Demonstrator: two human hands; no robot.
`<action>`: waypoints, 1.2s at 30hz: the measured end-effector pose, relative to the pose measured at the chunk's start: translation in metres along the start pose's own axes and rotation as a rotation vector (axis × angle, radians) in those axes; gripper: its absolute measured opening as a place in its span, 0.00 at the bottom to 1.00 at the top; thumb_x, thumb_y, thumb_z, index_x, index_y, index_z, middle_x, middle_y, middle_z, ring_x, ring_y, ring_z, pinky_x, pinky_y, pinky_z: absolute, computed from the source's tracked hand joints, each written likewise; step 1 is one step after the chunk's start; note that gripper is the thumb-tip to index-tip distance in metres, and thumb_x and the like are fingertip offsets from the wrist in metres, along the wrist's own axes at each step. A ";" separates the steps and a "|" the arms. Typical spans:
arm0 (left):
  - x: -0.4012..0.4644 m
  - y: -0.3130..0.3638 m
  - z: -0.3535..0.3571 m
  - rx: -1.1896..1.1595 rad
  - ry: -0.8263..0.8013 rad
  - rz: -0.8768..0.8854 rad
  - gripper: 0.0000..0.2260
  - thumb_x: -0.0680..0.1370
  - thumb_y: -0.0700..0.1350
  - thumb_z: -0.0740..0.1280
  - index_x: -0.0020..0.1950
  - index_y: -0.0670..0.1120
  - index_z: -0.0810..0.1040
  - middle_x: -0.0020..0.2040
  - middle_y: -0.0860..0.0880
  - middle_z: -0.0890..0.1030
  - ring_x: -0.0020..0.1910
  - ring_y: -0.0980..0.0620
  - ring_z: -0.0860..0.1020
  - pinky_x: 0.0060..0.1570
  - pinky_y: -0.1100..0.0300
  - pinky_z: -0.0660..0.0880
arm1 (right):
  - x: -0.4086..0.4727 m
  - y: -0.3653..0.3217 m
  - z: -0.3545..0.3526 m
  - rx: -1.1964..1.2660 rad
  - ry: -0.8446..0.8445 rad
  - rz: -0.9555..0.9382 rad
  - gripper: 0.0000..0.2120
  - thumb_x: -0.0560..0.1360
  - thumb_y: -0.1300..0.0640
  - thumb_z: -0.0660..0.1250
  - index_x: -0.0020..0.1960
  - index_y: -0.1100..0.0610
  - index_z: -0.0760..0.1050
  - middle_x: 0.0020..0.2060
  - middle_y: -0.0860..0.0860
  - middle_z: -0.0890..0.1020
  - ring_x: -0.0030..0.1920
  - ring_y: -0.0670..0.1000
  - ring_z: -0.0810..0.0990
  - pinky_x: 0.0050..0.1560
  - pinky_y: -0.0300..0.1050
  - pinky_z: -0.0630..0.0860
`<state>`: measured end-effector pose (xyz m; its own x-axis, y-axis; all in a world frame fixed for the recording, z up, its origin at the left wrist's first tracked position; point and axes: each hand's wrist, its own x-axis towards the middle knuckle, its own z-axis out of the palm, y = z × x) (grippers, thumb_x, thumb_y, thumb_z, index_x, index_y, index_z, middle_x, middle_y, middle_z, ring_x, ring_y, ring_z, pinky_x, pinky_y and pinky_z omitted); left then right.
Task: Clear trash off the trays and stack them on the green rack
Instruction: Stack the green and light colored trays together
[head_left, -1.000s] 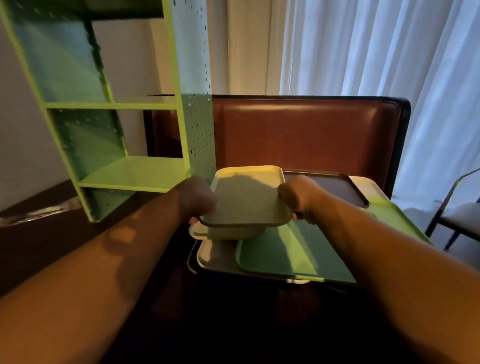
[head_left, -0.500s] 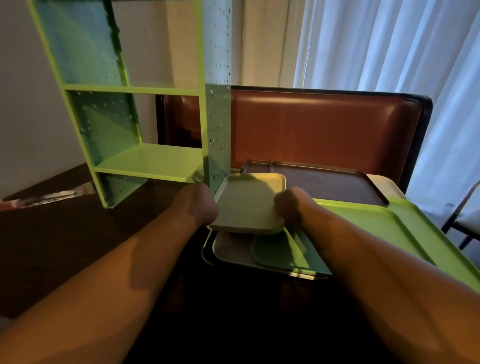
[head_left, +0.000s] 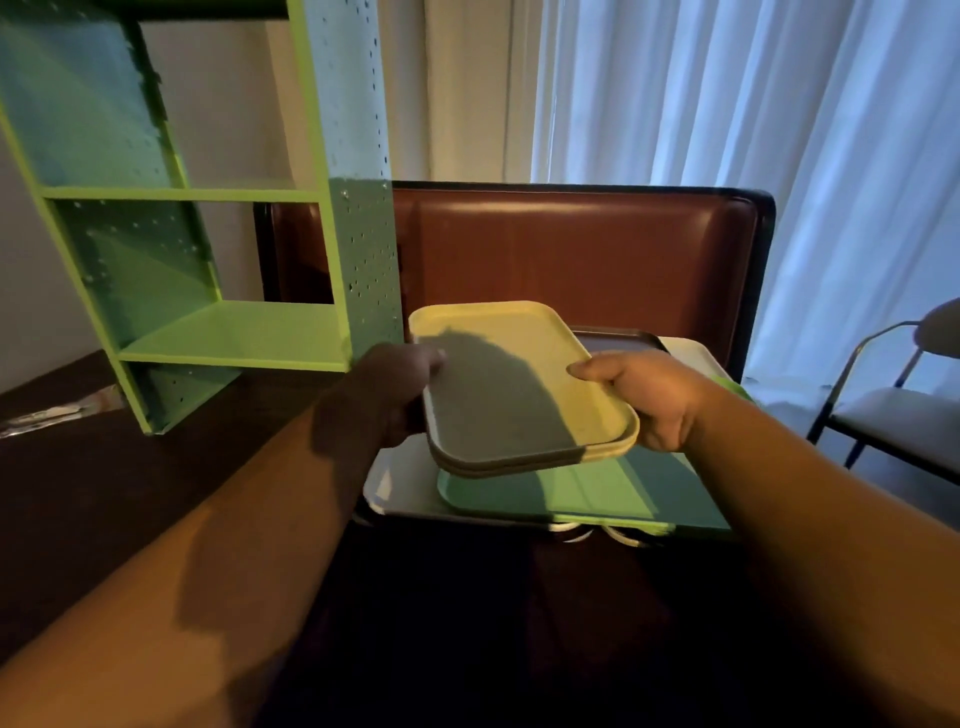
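Two stacked cream trays (head_left: 514, 384) hang in the air above the table, held level between both hands. My left hand (head_left: 400, 387) grips their left edge and my right hand (head_left: 644, 395) grips the right edge. No trash shows on the top tray. The green rack (head_left: 228, 332) stands to the left on the dark table, its lowest shelf bare and just left of the held trays. Below the held trays lie a green tray (head_left: 587, 493) on a pale grey tray (head_left: 400, 483), with a dark brown tray (head_left: 623, 340) behind.
A brown padded bench back (head_left: 571, 249) runs behind the table. White curtains (head_left: 727, 104) hang at the back right, and a metal chair (head_left: 893, 415) stands at the right. A clear plastic wrapper (head_left: 52, 415) lies on the table at the far left.
Both hands have lifted the cream trays higher off the pile and turned them slightly. The view has shifted, and the rack's lower shelf is now beside the trays.
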<state>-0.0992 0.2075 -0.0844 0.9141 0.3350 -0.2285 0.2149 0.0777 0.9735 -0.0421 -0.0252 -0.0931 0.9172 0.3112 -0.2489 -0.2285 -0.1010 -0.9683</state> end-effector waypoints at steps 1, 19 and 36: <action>0.000 -0.004 0.009 -0.026 0.031 0.028 0.09 0.82 0.42 0.64 0.56 0.37 0.74 0.44 0.39 0.81 0.39 0.42 0.81 0.34 0.50 0.78 | -0.006 0.003 -0.005 0.054 -0.006 0.009 0.11 0.81 0.59 0.63 0.58 0.63 0.80 0.46 0.60 0.86 0.37 0.56 0.86 0.40 0.51 0.84; -0.016 -0.008 0.028 0.182 -0.154 -0.052 0.10 0.79 0.41 0.66 0.57 0.36 0.76 0.47 0.39 0.81 0.41 0.46 0.80 0.40 0.56 0.78 | -0.058 0.017 -0.085 0.135 0.379 0.002 0.03 0.82 0.61 0.62 0.52 0.61 0.73 0.38 0.58 0.77 0.34 0.55 0.78 0.29 0.45 0.79; -0.007 -0.040 0.051 1.001 0.078 0.268 0.15 0.72 0.51 0.69 0.50 0.39 0.82 0.50 0.39 0.83 0.50 0.42 0.81 0.46 0.55 0.75 | -0.017 0.055 -0.099 -0.781 0.548 -0.002 0.12 0.79 0.55 0.64 0.55 0.63 0.80 0.51 0.59 0.82 0.52 0.57 0.78 0.57 0.53 0.77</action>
<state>-0.0964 0.1544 -0.1223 0.9568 0.2890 0.0306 0.2279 -0.8115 0.5381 -0.0382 -0.1302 -0.1401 0.9879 -0.1544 -0.0109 -0.1265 -0.7651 -0.6314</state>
